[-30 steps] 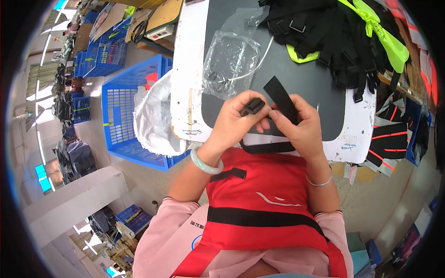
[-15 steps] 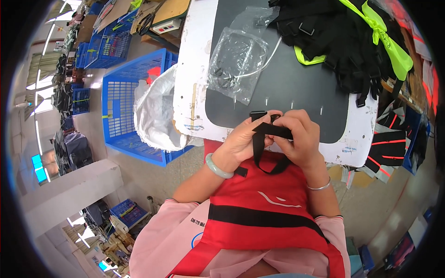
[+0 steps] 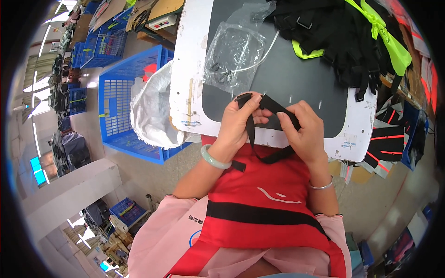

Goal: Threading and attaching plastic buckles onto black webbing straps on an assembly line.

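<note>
A black webbing strap (image 3: 274, 106) runs between my two hands above the table's near edge. My left hand (image 3: 235, 124) pinches it beside a small black plastic buckle (image 3: 244, 99), which sticks out past the thumb. My right hand (image 3: 303, 132) is closed on the strap farther along, thumb pressed against it. Below the hands the rest of the strap hangs in a loop in front of my red apron. Whether the strap passes through the buckle is hidden by my left fingers.
On the white table (image 3: 190, 60) with its dark grey mat (image 3: 278, 76) lie a clear plastic bag (image 3: 234, 58) and a pile of black straps (image 3: 333, 41) with a lime-green tie (image 3: 384, 39). A blue crate (image 3: 116, 106) holding a white sack (image 3: 150, 111) stands left. Black-and-grey pieces (image 3: 387, 143) are at right.
My hands have drawn apart, and the strap now stretches between them. My left hand has turned and moved slightly away from me with the buckle.
</note>
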The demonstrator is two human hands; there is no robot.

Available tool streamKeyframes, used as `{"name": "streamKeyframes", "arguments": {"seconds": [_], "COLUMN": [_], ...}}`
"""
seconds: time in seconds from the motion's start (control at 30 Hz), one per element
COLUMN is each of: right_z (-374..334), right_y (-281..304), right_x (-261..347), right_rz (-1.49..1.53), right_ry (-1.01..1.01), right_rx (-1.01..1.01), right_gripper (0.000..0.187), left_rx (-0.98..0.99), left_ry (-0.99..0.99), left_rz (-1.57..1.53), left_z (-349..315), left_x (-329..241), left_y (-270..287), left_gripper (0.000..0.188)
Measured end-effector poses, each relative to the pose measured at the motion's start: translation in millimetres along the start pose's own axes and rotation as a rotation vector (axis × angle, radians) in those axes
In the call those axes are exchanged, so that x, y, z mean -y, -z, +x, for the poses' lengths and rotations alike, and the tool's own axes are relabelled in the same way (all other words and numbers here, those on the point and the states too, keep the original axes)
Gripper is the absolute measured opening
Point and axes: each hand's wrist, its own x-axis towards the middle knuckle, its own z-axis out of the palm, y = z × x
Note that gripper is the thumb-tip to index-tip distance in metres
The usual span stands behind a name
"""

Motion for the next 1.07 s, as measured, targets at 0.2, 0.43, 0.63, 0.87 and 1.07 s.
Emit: {"name": "streamKeyframes", "arguments": {"seconds": [0.2,0.43,0.63,0.87,1.07], "right_z": [-1,-1,3,2,1], "right_y": [-8,-22,-23,-25,-14], "right_x": [2,3,0,1,-5], "right_rz": [-0.145,-0.218,-0.255,-0.258,-0.16], "right_ry": [0.006,0.069,0.074,0.106,-0.01], "right_rx": [0.005,-0.026,-0.036,-0.084,0.043], "right_gripper": [0.012,0.012,0.015,0.015,0.012], "left_rx": [-0.033,-0.028,-0.002,0.016,0.059], "left_ry": [-0.14,-0.346,-0.459,-0.602,-0.209], "left_rz": [0.027,0.185,0.363,0.544,0.269], "left_z": [3,9,6,4,-7], "left_x": [6,26,29,31,11], "left_y": [-6,-4,-6,-7,-6], "left_gripper": [0.017,0.012,0.009,0.012,0.014]}}
